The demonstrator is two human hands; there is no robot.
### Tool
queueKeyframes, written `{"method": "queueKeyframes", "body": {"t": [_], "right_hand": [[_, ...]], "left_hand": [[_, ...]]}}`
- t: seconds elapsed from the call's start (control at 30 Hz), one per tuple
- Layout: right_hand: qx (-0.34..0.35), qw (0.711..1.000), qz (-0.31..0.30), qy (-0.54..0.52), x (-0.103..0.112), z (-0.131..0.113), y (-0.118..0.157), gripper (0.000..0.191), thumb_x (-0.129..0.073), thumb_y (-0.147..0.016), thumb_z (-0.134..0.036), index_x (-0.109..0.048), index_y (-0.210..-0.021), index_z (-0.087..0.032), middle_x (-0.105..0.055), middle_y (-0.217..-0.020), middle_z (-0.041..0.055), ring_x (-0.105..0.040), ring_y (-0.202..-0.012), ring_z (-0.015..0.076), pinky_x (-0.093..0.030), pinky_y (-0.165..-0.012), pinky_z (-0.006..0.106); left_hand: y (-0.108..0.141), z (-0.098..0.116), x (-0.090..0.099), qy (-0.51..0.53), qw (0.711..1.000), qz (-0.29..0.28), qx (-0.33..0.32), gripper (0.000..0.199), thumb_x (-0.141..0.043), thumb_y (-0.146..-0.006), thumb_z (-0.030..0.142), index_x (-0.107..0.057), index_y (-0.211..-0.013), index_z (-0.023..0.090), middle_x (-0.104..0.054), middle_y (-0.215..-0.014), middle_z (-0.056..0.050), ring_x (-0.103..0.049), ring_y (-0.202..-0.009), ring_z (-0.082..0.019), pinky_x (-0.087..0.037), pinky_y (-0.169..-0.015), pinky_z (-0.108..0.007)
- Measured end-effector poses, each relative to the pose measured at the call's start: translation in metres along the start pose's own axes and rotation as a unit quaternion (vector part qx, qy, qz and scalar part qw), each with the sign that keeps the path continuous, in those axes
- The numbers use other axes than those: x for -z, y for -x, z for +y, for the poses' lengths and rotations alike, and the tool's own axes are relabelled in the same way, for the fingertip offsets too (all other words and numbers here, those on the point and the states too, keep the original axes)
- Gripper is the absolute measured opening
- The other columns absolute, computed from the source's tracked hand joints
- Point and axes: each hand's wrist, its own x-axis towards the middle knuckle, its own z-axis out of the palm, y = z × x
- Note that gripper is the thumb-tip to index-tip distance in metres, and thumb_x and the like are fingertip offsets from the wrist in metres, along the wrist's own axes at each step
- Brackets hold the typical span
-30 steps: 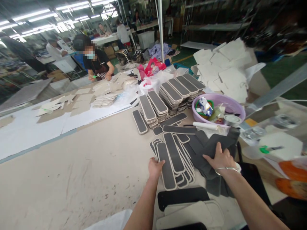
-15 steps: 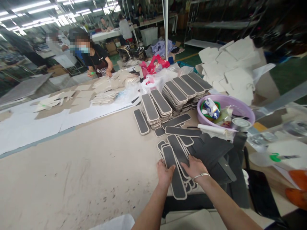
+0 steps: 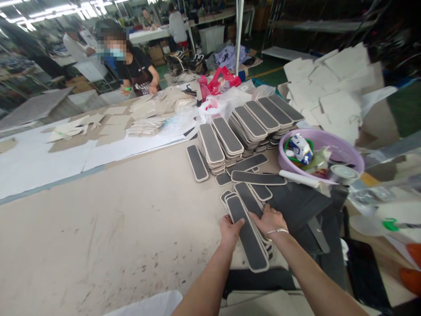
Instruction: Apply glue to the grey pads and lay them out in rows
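Note:
A loose pile of long, round-cornered dark grey panels with beige borders lies in front of me. My left hand (image 3: 230,231) grips the left edge of the front panel (image 3: 247,232), thumb on top and fingers curled at its side. Against the right side of the pile, my right hand (image 3: 270,220) is closed round the edges of the neighbouring panels (image 3: 250,199); its fingertips are partly hidden. A bracelet circles the right wrist. Beyond the hands, more panels (image 3: 258,177) lie crossed over one another, and neat stacks of them (image 3: 212,145) stand further back.
A purple basin (image 3: 283,160) with a can and packets stands at the right, near dark sheet material (image 3: 296,199). White sheets (image 3: 342,87) are heaped behind it. Across the table (image 3: 115,219), a masked person (image 3: 140,70) handles beige pieces. A metal post (image 3: 239,39) rises behind the stacks.
The view has shifted slightly. Both hands stay on the pile, and the lower ends of the panels look more gathered together, with fewer fanned out beneath the front one.

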Motion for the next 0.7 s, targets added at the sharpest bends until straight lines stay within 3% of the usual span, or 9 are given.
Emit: {"method": "queueKeyframes", "body": {"t": [0.17,0.3,0.5,0.6,0.7], "right_hand": [[-0.002,0.999,-0.038,-0.02,0.003,-0.005,-0.005,0.075,-0.042,-0.08,-0.069,-0.054,-0.115,-0.003,-0.06,-0.106,0.0239,-0.058,-0.103,0.0367,-0.045,-0.084,0.043],[0.031,0.995,-0.079,-0.054,-0.007,-0.021,0.003,0.075,-0.039,-0.081,-0.069,-0.053,-0.121,-0.007,-0.062,-0.105,0.0199,-0.061,-0.098,0.0325,-0.046,-0.081,0.041],[0.098,0.987,-0.089,-0.092,-0.024,-0.047,0.024,0.069,-0.043,-0.083,-0.064,-0.049,-0.133,-0.016,-0.049,-0.129,0.0172,-0.043,-0.122,0.0357,-0.036,-0.098,0.044],[0.103,0.982,-0.102,-0.118,-0.025,-0.05,0.024,0.065,-0.041,-0.086,-0.06,-0.05,-0.133,-0.016,-0.049,-0.129,0.0158,-0.044,-0.122,0.0309,-0.033,-0.102,0.039],[0.064,0.983,-0.103,-0.141,-0.022,-0.048,0.018,0.075,-0.034,-0.087,-0.063,-0.038,-0.14,-0.01,-0.048,-0.129,0.0203,-0.046,-0.122,0.0318,-0.033,-0.102,0.041]], "left_hand": [[-0.003,-0.007,0.002,0.007,1.0,-0.015,0.0,0.047,-0.086,-0.05,0.027,-0.063,-0.089,0.015,-0.072,-0.084,-0.008,-0.069,-0.079,-0.024,-0.053,-0.071,-0.031],[-0.002,-0.009,0.024,0.006,1.0,-0.006,-0.021,0.05,-0.086,-0.052,0.028,-0.062,-0.094,0.016,-0.072,-0.091,-0.009,-0.068,-0.083,-0.023,-0.053,-0.074,-0.03],[0.002,-0.003,0.063,0.067,0.998,-0.01,-0.014,0.055,-0.086,-0.053,0.038,-0.058,-0.094,0.013,-0.071,-0.092,-0.01,-0.068,-0.08,-0.022,-0.055,-0.073,-0.032],[0.001,-0.004,0.07,0.078,0.996,-0.029,0.006,0.06,-0.088,-0.051,0.037,-0.057,-0.098,0.014,-0.071,-0.093,-0.01,-0.068,-0.078,-0.023,-0.056,-0.073,-0.034],[-0.003,-0.007,0.07,0.043,0.999,-0.015,0.012,0.065,-0.089,-0.049,0.032,-0.058,-0.103,0.014,-0.072,-0.095,-0.011,-0.069,-0.078,-0.024,-0.057,-0.07,-0.035]]}}
